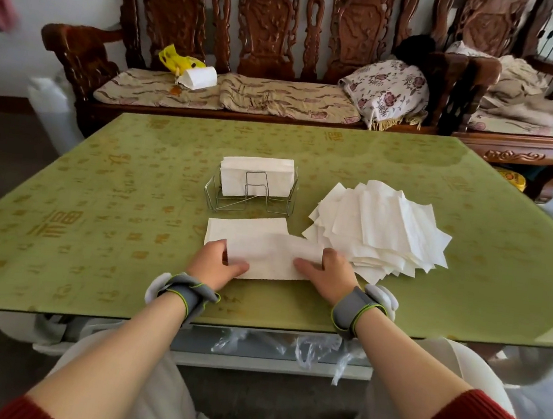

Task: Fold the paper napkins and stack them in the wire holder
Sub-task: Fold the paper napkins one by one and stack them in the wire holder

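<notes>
A white paper napkin (264,246) lies on the green table (94,223), its near half lifted and folding over towards the far edge. My left hand (215,266) pinches the napkin's left near corner, thumb on top. My right hand (328,273) pinches its right near corner the same way. Behind the napkin stands the wire holder (252,199) with several folded napkins (256,174) upright in it. A loose fanned pile of unfolded napkins (383,225) lies to the right, touching my right hand's side.
A carved wooden bench (253,34) with cushions runs behind the table, and a tissue pack (198,78) and a yellow bag lie on it. The table's near edge is just below my wrists. Plastic bags show on the shelf under the tabletop.
</notes>
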`<state>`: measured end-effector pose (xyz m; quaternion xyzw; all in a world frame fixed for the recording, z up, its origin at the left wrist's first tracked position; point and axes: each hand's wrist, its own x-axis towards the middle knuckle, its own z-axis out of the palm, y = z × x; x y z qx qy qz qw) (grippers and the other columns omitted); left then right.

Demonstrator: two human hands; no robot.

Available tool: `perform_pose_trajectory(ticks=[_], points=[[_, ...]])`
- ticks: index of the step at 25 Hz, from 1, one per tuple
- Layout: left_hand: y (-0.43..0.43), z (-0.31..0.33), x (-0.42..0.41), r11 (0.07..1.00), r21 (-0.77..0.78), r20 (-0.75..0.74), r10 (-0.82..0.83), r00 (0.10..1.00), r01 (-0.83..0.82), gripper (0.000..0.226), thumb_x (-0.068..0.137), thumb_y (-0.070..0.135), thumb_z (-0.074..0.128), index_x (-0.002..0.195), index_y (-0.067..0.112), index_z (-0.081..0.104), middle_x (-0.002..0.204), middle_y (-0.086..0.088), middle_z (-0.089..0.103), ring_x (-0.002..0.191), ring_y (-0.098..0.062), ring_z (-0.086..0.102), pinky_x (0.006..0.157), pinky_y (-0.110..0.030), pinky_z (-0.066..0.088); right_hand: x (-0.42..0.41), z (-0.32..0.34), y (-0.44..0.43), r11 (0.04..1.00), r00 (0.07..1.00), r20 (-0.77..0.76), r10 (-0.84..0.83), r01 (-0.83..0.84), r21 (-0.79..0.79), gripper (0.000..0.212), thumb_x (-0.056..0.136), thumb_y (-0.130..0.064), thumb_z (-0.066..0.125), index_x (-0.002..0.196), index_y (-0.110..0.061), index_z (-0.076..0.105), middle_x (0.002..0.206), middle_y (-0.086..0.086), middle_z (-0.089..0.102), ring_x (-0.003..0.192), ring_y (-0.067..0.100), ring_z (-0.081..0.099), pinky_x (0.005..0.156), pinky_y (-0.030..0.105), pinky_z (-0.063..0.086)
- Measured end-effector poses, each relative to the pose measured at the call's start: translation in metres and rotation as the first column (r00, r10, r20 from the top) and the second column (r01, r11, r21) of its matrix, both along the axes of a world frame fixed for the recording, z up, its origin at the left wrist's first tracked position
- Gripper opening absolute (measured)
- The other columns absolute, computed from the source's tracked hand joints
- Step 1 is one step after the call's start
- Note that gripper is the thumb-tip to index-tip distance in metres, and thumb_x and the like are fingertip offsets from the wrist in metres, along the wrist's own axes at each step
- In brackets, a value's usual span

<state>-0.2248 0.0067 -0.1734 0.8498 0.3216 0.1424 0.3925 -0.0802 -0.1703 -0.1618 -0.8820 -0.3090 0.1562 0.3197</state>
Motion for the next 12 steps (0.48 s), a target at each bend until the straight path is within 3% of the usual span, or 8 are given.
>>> perform_pose_trajectory(ticks=[2,3,4,5,6,8,9,12], points=[[-0.005,-0.002,0.002,0.998,0.046,0.039,0.032,0.999,-0.034,0.037,0.073,0.019,0.076,0.103,0.011,0.056,0.099,-0.004,0.065,0.089,-0.023,0.063,0.079,-0.036,0.050,0.000,-0.004,0.000,0.994,0.993,0.072,-0.095,0.098,-0.042,0.034,0.085,-0.035,0.060,0.065,-0.013,0.042,0.070,0.003,0.047,0.074,0.026,0.049,0.057,0.029,0.033],[-0.010,-0.001,0.002,0.997,0.053,0.091,0.060,0.994,-0.065,0.049,0.071,0.018,0.077,0.112,0.015,0.052,0.105,-0.001,0.061,0.089,-0.019,0.060,0.079,-0.033,0.049,0.001,-0.008,0.000,0.994,0.991,0.094,-0.097,0.101,-0.042,0.028,0.083,-0.031,0.060,0.067,-0.014,0.045,0.067,0.001,0.046,0.074,0.028,0.050,0.056,0.029,0.032],[-0.014,0.000,0.001,0.993,0.072,0.152,0.082,0.985,-0.093,0.061,0.068,0.017,0.080,0.120,0.018,0.048,0.110,0.002,0.054,0.091,-0.015,0.057,0.080,-0.031,0.046,0.000,-0.008,0.000,0.994,0.991,0.096,-0.095,0.099,-0.037,0.015,0.082,-0.028,0.060,0.077,-0.017,0.052,0.068,-0.001,0.049,0.077,0.028,0.052,0.058,0.028,0.035],[-0.016,0.001,0.001,0.986,0.134,0.198,0.068,0.978,-0.096,0.068,0.064,0.017,0.083,0.122,0.020,0.048,0.113,0.004,0.049,0.095,-0.013,0.053,0.082,-0.029,0.044,0.001,-0.009,-0.001,0.994,0.992,0.080,-0.101,0.103,-0.022,0.016,0.082,-0.025,0.061,0.096,-0.019,0.056,0.074,-0.002,0.052,0.083,0.027,0.055,0.063,0.027,0.037],[-0.015,0.000,0.002,0.970,0.238,0.205,-0.005,0.979,-0.045,0.067,0.060,0.019,0.084,0.119,0.020,0.052,0.113,0.004,0.049,0.099,-0.014,0.051,0.086,-0.030,0.043,0.001,-0.009,-0.001,0.994,0.992,0.055,-0.113,0.112,0.007,0.036,0.081,-0.021,0.061,0.116,-0.021,0.052,0.082,-0.002,0.055,0.087,0.025,0.056,0.066,0.026,0.038],[-0.012,-0.002,0.004,0.894,0.413,0.060,-0.217,0.974,0.174,0.046,0.059,0.024,0.085,0.101,0.019,0.065,0.109,0.002,0.058,0.103,-0.018,0.053,0.094,-0.035,0.041,0.002,-0.008,-0.001,0.991,0.992,0.030,-0.124,0.122,0.050,0.061,0.079,-0.014,0.061,0.134,-0.026,0.038,0.096,0.001,0.055,0.087,0.022,0.055,0.068,0.026,0.040],[-0.013,-0.002,0.004,0.866,0.415,-0.037,-0.289,0.957,0.278,0.035,0.063,0.026,0.083,0.093,0.018,0.068,0.106,0.002,0.062,0.102,-0.019,0.056,0.094,-0.037,0.042,0.002,-0.009,-0.001,0.991,0.991,0.050,-0.121,0.118,0.056,0.064,0.078,-0.013,0.062,0.135,-0.029,0.037,0.103,0.003,0.052,0.088,0.021,0.054,0.069,0.026,0.042],[-0.013,-0.004,0.008,0.808,0.457,-0.162,-0.336,0.928,0.372,0.017,0.076,0.026,0.074,0.090,0.017,0.069,0.104,0.002,0.064,0.098,-0.019,0.059,0.087,-0.036,0.047,-0.001,-0.014,-0.003,0.997,0.988,0.136,-0.071,0.065,0.047,0.045,0.078,-0.015,0.062,0.120,-0.033,0.058,0.114,0.003,0.043,0.101,0.024,0.055,0.083,0.026,0.044]])
